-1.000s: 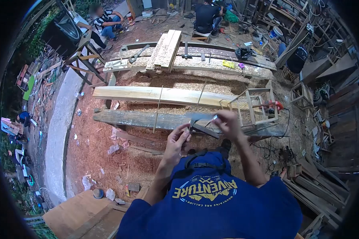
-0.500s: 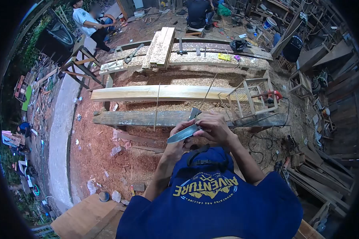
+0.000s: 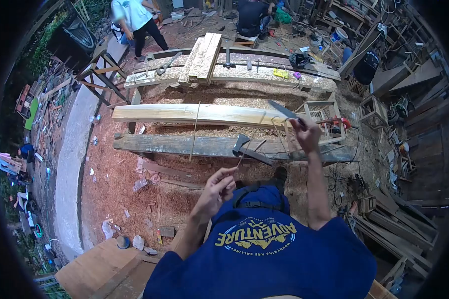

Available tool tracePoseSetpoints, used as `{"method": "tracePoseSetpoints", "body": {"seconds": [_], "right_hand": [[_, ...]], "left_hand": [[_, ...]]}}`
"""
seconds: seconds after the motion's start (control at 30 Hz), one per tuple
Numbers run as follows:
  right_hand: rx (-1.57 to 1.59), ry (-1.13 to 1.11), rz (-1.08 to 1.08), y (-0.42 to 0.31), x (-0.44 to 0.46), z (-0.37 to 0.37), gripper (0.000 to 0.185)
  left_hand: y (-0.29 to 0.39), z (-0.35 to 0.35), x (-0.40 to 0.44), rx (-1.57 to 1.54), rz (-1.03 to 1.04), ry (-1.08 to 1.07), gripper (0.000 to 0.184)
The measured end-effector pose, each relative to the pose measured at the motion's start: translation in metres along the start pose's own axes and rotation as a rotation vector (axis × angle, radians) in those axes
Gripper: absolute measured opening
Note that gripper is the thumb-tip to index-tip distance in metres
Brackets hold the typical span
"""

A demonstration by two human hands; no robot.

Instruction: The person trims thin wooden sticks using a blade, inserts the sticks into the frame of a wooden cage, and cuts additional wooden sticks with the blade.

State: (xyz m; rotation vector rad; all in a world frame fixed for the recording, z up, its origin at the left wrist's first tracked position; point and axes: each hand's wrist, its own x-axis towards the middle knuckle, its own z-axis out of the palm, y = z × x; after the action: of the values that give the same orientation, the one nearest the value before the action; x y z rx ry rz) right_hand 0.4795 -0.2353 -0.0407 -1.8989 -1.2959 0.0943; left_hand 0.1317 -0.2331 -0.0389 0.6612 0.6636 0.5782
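My left hand (image 3: pixel 218 188) pinches a thin wooden stick (image 3: pixel 241 160) that points up and away from me. Raised to the right, my right hand (image 3: pixel 308 133) is closed on the handle of a knife (image 3: pixel 283 109), its broad blade pointing up and left. A hatchet (image 3: pixel 241 143) lies on the dark weathered beam (image 3: pixel 169 145) between my hands. Another thin stick (image 3: pixel 195 124) lies across that beam and the pale plank (image 3: pixel 159 113) behind it. At the right end of the beams stands a small wooden frame (image 3: pixel 336 117), partly behind my right hand.
Beyond the planks, a bench (image 3: pixel 264 74) bears stacked boards (image 3: pixel 204 57), a hammer (image 3: pixel 228 64) and a yellow item (image 3: pixel 280 73). One person (image 3: pixel 137 17) stands at the back left; another (image 3: pixel 252 20) sits at the back. Scrap wood (image 3: pixel 394 229) lies right.
My hands have moved apart; the knife has swung up to the right, and the hatchet shows uncovered. The person at the back left has gone from low down to standing.
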Motion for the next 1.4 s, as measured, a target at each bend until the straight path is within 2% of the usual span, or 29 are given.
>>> {"method": "tracePoseSetpoints", "body": {"seconds": [0.1,0.2,0.27,0.37,0.47,0.5,0.7,0.8,0.9,1.0,1.1,1.2,1.33,1.4], "right_hand": [[0.027,-0.054,-0.12,-0.015,-0.007,-0.013,0.03],[0.263,-0.14,-0.029,-0.029,-0.033,0.017,0.028],[0.371,-0.24,-0.063,-0.047,-0.048,0.034,0.025],[0.34,-0.277,-0.298,-0.073,-0.059,0.045,0.025],[0.312,-0.335,-0.423,-0.09,-0.059,0.037,0.026],[0.297,-0.387,-0.39,-0.091,-0.057,0.035,0.031],[0.377,-0.375,-0.55,-0.078,-0.046,0.03,0.037],[0.344,-0.39,-0.608,-0.074,-0.044,0.029,0.034],[0.272,-0.445,-0.593,-0.074,-0.045,0.026,0.034],[0.304,-0.37,-0.622,-0.071,-0.044,0.03,0.035],[0.32,-0.298,-0.548,-0.054,-0.041,0.037,0.034],[0.143,-0.366,-0.472,-0.041,-0.029,0.023,0.034],[0.124,-0.227,-0.52,-0.042,-0.036,0.037,0.035],[0.132,-0.24,-0.5,-0.047,-0.036,0.036,0.035]], "left_hand": [[-0.006,0.0,0.011,-0.062,0.039,0.127,0.034],[0.0,0.003,0.033,-0.104,0.111,0.05,0.033],[0.0,0.009,0.043,-0.034,0.133,0.062,0.031],[-0.004,0.016,0.052,-0.06,0.114,0.012,0.032],[-0.002,0.035,0.049,-0.026,0.126,0.093,0.029],[-0.004,0.036,0.048,-0.048,0.127,0.093,0.027],[-0.005,0.032,0.041,0.086,0.154,-0.01,0.03],[-0.009,0.028,0.043,0.068,0.143,-0.03,0.03],[-0.012,0.027,0.042,0.052,0.12,-0.018,0.03],[-0.01,0.029,0.04,0.028,0.11,-0.013,0.03],[-0.006,0.026,0.039,-0.038,0.118,-0.021,0.032],[-0.005,0.012,0.041,-0.093,0.083,-0.002,0.034],[-0.001,0.013,0.044,-0.17,0.083,-0.02,0.034],[0.003,0.011,0.043,-0.205,0.103,-0.03,0.034]]}}
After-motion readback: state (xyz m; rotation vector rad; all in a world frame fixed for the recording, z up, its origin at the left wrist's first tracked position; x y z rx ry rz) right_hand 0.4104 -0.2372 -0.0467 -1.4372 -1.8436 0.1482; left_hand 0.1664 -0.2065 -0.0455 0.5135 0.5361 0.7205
